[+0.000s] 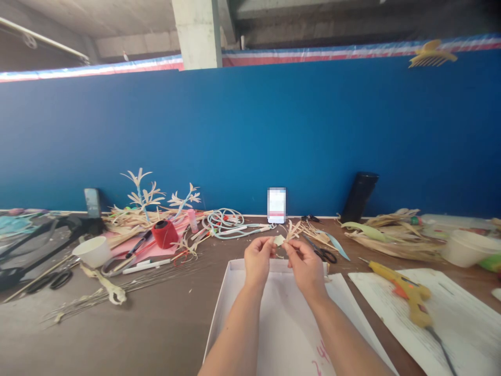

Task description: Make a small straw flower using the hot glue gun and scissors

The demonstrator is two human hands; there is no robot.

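Above the far end of a shallow white box [270, 334], my left hand [258, 261] and my right hand [306, 265] are raised close together. Between their fingertips is a small pale green-white piece [278, 240], like a scrap of husk or paper. Thumb and forefinger of each hand are pinched at its sides, the left on one edge and the right on the other. Just behind the right fingertips shows a pale husk flower [294, 228]; whether the hand touches it I cannot tell. Black-handled scissors [326, 254] lie beyond the right hand.
A yellow glue gun [410, 292] rests on printed paper at right, near dried husks [391, 243] and a white tub [464, 248]. Left are a red thread spool [164, 235], a white cup [93, 251], wires [136, 284] and standing husk flowers [145, 198]. A phone [277, 205] leans against the blue partition [250, 130].
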